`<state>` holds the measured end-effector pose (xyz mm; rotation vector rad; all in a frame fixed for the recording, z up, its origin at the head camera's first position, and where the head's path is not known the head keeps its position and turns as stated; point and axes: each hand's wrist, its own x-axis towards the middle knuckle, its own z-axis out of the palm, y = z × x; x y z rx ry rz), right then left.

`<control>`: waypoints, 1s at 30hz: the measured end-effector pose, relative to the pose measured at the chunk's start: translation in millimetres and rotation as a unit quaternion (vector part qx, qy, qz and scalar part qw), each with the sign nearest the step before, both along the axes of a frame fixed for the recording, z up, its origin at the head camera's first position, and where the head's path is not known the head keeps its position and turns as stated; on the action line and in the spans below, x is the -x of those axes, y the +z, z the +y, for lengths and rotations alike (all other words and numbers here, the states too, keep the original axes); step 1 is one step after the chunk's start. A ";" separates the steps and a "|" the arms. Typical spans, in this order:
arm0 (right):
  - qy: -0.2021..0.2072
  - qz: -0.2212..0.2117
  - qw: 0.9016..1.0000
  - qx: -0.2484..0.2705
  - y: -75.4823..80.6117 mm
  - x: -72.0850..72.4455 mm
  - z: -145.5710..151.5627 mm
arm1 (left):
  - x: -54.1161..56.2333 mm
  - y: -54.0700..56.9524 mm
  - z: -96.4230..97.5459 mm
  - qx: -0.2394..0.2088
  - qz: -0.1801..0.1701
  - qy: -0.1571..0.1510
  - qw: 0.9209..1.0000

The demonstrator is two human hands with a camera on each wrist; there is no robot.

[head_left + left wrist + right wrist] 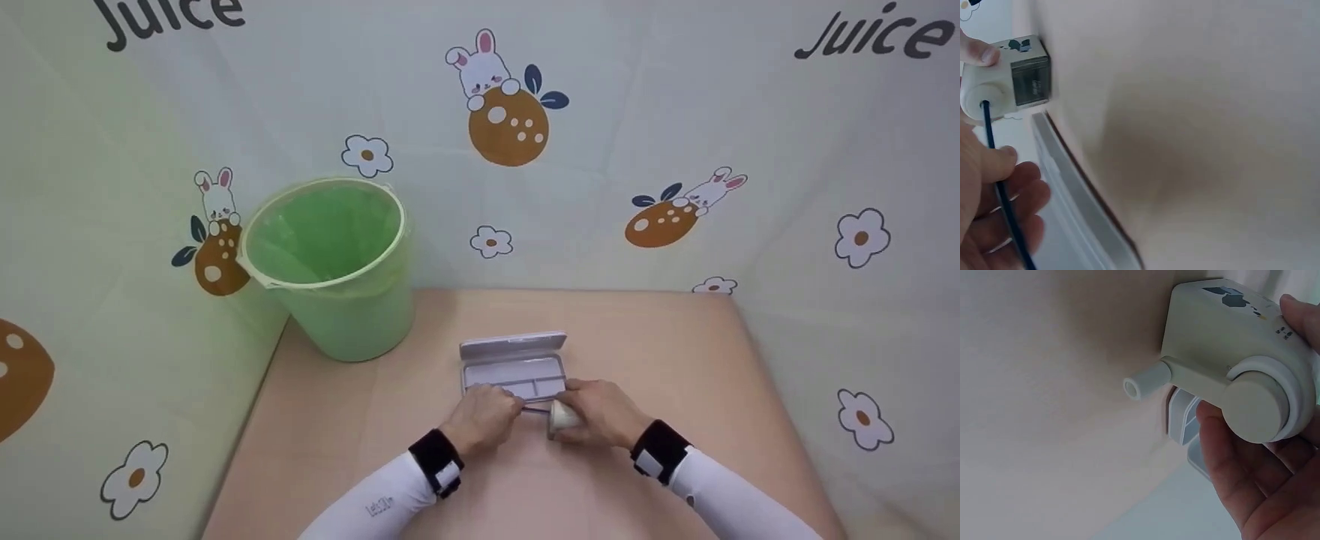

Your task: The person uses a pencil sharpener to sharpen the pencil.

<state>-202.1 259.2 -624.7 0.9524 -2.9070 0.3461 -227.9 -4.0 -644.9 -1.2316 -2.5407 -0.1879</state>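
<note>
In the head view, my right hand point(609, 412) grips a cream crank pencil sharpener point(564, 418). A dark blue pencil point(535, 410) runs from it to my left hand point(482, 418). The left wrist view shows that pencil point(1006, 208) pinched by the thumb and fingers, one end inside the round hole of the sharpener point(999, 76). In the right wrist view the crank handle point(1196, 381) sticks out from the sharpener's side, with fingertips close beneath it. Just beyond both hands lies a pale pencil case point(514, 370), its lid raised and its divided compartments showing.
A light green bucket point(367, 322) with a plastic liner stands at the table's back left corner. Patterned cloth point(592, 150) hangs behind the table and along both sides. The peach table top point(652, 337) extends to the right of the pencil case.
</note>
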 end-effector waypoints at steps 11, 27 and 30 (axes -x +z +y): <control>-0.041 -0.048 0.997 0.044 4.2 -9.4 23.6 | -8.9 23.2 54.0 0.066 -0.109 0.019 0.992; -0.093 -0.072 0.991 0.060 5.6 -33.1 44.5 | -18.9 23.0 92.9 0.127 -0.063 0.028 0.990; -0.089 -0.067 0.992 0.058 0.6 -37.6 44.9 | -19.3 22.9 92.0 0.135 -0.063 0.024 0.988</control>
